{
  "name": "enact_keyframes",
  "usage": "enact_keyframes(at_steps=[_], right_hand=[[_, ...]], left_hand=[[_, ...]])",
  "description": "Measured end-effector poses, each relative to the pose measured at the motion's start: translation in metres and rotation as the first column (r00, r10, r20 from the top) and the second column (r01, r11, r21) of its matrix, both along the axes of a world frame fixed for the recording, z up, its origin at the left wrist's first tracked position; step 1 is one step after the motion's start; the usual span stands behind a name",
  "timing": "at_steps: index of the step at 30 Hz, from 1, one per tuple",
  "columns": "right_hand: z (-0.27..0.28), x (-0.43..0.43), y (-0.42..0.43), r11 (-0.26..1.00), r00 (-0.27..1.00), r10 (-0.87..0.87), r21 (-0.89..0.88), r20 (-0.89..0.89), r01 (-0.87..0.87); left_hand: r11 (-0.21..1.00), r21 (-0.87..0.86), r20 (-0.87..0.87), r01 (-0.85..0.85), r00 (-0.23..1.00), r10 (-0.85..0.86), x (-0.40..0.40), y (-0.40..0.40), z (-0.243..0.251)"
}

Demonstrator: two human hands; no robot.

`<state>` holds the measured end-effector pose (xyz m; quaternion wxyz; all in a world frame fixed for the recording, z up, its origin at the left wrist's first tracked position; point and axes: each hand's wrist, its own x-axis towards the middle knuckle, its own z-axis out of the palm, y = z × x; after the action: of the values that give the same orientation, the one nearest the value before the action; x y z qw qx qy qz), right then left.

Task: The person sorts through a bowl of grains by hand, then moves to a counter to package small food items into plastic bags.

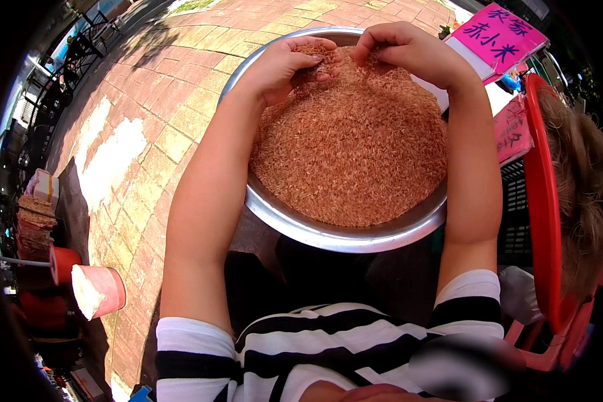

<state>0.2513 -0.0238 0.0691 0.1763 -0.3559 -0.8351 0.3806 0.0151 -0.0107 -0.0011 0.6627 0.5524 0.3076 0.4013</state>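
A wide steel basin holds a heap of reddish-brown rice grains. Over the far left part of the heap, my left hand is cupped with a small pile of grains in its palm. My right hand is a little to the right of it, above the far side of the heap, fingers bent down and thumb near the fingertips. Some grains show at the right fingertips, where a few seem to fall. The two hands do not touch.
Pink handwritten signs stand right of the basin, beside a dark plastic crate. A red round tray holds brown fibrous roots or similar. At left, a pinkish bucket stands on brick paving, near stacked goods.
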Motion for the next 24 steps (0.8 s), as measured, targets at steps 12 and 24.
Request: enact_keyframes(at_steps=[12,24], right_hand=[[-0.023,-0.062,-0.035,0.939,0.955,0.198,0.237,0.221,-0.250],[-0.025,-0.063,-0.042,0.771,0.781,0.218,0.387,0.585,-0.506]], left_hand=[[0.994,0.082,0.102,-0.070,0.993,0.061,-0.008,0.004,-0.007],[0.967,-0.098,0.011,-0.235,0.971,0.237,-0.010,0.003,0.000]])
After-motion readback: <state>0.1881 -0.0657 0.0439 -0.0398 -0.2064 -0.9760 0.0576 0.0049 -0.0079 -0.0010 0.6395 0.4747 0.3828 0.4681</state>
